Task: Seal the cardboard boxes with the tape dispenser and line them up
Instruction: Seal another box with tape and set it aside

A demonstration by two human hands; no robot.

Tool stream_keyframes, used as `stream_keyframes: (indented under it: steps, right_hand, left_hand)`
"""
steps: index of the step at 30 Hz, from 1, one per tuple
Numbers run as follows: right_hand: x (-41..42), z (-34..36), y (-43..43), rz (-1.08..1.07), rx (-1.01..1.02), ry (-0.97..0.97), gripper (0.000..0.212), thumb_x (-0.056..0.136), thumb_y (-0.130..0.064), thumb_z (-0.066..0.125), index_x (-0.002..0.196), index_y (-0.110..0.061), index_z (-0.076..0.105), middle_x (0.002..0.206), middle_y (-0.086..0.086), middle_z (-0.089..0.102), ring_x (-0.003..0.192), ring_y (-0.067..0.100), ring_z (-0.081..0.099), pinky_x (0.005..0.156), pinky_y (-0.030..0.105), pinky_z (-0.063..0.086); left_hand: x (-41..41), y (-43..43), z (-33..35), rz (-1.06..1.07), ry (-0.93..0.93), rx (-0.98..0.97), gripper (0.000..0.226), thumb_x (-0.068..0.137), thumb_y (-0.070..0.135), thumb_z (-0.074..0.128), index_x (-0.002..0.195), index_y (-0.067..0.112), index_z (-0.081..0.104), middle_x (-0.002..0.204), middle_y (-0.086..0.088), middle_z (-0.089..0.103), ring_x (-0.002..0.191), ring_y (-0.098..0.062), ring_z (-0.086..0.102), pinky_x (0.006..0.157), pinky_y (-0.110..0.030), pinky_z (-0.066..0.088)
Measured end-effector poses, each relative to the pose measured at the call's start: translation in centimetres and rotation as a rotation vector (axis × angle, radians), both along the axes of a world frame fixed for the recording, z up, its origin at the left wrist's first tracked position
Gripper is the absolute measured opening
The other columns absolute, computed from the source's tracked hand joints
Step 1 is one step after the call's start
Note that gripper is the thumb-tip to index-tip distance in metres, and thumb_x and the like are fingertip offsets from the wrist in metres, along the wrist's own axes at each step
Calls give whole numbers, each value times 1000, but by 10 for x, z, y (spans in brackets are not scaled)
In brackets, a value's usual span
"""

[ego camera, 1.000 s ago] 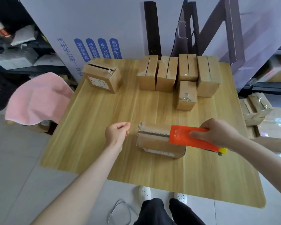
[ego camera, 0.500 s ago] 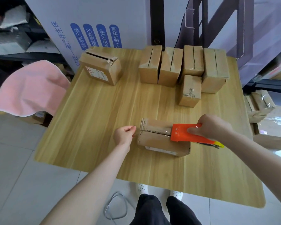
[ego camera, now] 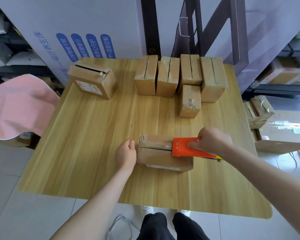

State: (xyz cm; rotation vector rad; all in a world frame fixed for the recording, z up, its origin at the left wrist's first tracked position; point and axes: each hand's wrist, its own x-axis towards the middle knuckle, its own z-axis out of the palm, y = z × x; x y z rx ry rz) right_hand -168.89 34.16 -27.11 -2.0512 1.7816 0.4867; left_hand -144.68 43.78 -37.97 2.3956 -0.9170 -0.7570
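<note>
Head view, right hand (ego camera: 213, 142) gripping tape dispenser (ego camera: 182, 149) on closed box (ego camera: 154, 154)

We see a bright orange-red tape dispenser (ego camera: 182, 149) with a yellow tip. The cardboard box (ego camera: 156, 158) under it is plain brown. The table (ego camera: 93, 135) is pale yellow wood with long straight grain stripes. The cloth (ego camera: 19, 104) is pink. The white panel (ego camera: 93, 18) carries blue labels (ego camera: 80, 45) with white characters. The trousers (ego camera: 156, 226) are black, the shoes (ego camera: 146, 209) white, and the floor (ego camera: 16, 213) is pale grey tile.
</note>
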Motion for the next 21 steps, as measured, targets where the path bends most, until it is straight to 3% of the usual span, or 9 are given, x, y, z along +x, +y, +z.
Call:
stream_keyframes:
  steps: [2,4,6,11,13,15,17,21]
  right_hand:
    - [-2,-2,0,-4,-3,-6,45,80,-60,58,82,-15,65,71,-2,60,72,20,62,50,24,39]
    - [-3,-3,1,-5,-10,-11,46,80,-60,58,82,-15,66,71,-2,61,72,19,62,50,24,39]
    - [-4,-4,1,-11,-12,-15,47,80,-61,57,82,-15,67,72,-1,62,71,19,63,51,24,41]
    - [-6,-6,3,-25,-9,-36,46,80,-62,57,79,-17,66,71,-2,62,70,19,64,52,25,45]
    - [-7,-7,5,-26,-15,-43,46,80,-62,56,79,-16,66,71,-2,62,70,19,64,51,24,43]
    - [-9,-8,8,-33,-9,-60,46,80,-61,56,76,-15,64,69,-2,60,70,21,64,49,23,41]
    - [-12,-9,10,-53,9,-93,47,80,-60,56,75,-14,65,67,-1,61,67,22,66,46,23,42]
    - [-21,-13,12,-54,19,-144,42,80,-60,56,74,-19,64,69,-3,61,68,20,64,47,22,39]
  left_hand:
    - [-16,0,5,60,184,-119,41,102,34,35,105,5,64,104,-11,67,104,-32,59,80,-33,43]
    - [-32,3,2,28,351,-91,48,102,39,32,124,3,55,126,-13,59,120,-30,52,95,-34,41]
    - [-38,4,-3,18,397,-52,56,102,41,32,142,3,39,145,-12,45,134,-28,41,108,-34,32]
    - [-24,-4,-4,29,576,3,60,100,52,27,137,10,48,126,-2,55,121,-22,49,96,-28,37]
    - [-24,-5,-5,-88,263,0,58,101,46,32,145,9,37,142,-9,47,133,-27,41,105,-33,34]
    - [-34,-10,3,-267,-136,-221,50,101,30,42,145,7,37,150,-11,39,142,-27,28,115,-40,26]
    - [-54,-26,10,-491,-241,-387,42,100,24,46,139,10,46,147,-6,43,143,-24,28,117,-43,23]
    - [-86,-46,6,-661,-271,-252,49,100,40,26,127,17,60,132,0,59,131,-20,45,116,-38,21]
